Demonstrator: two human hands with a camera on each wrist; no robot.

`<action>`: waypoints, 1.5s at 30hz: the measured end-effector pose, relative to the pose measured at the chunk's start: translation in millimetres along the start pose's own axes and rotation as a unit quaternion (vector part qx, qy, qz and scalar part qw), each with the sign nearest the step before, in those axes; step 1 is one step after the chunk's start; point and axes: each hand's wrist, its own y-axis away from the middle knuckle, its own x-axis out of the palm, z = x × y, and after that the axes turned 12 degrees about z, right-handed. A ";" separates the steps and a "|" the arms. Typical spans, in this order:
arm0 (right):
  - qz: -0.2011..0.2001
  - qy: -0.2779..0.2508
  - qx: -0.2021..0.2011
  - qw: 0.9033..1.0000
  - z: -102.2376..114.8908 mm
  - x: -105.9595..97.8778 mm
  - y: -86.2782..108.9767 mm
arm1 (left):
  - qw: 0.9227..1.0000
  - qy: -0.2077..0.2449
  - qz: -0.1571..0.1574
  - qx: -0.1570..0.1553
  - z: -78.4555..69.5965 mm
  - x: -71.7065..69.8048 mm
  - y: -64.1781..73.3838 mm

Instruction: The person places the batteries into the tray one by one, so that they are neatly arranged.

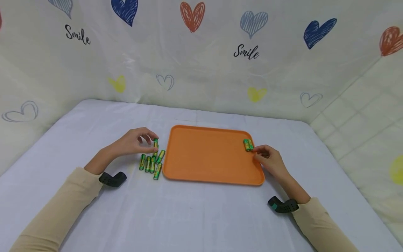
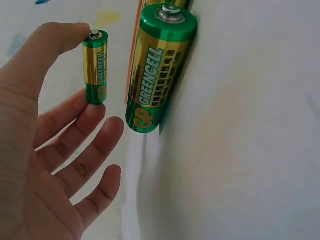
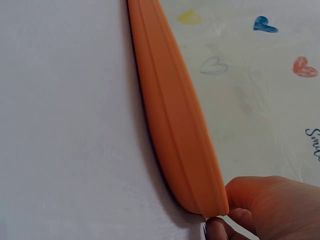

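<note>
In the head view, my left hand (image 1: 135,141) pinches a green and gold battery (image 1: 155,143) by its two ends. The left wrist view shows this battery (image 2: 95,67) between thumb and fingertips, the other fingers spread. Several more batteries lie below that hand, beside the orange tray (image 1: 207,157), one of them a loose battery (image 1: 158,171). Two batteries (image 1: 248,145) lie side by side inside the tray's right edge. My right hand (image 1: 272,161) reaches over that edge, fingers bent near their lower ends and thumb apart; any contact is unclear. In the right wrist view the tray rim partly hides the hand (image 3: 272,205).
A white cloth (image 1: 189,217) covers the table under the tray. Behind it hangs a pale curtain (image 1: 214,80) printed with hearts. Each wrist carries a black band, such as the left band (image 1: 112,179) and the right band (image 1: 283,204).
</note>
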 end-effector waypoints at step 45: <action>0.012 -0.003 -0.007 1.000 -0.7 -4.3 0.9 | 0.995 0.009 0.070 0.077 -59.4 11.6 -84.4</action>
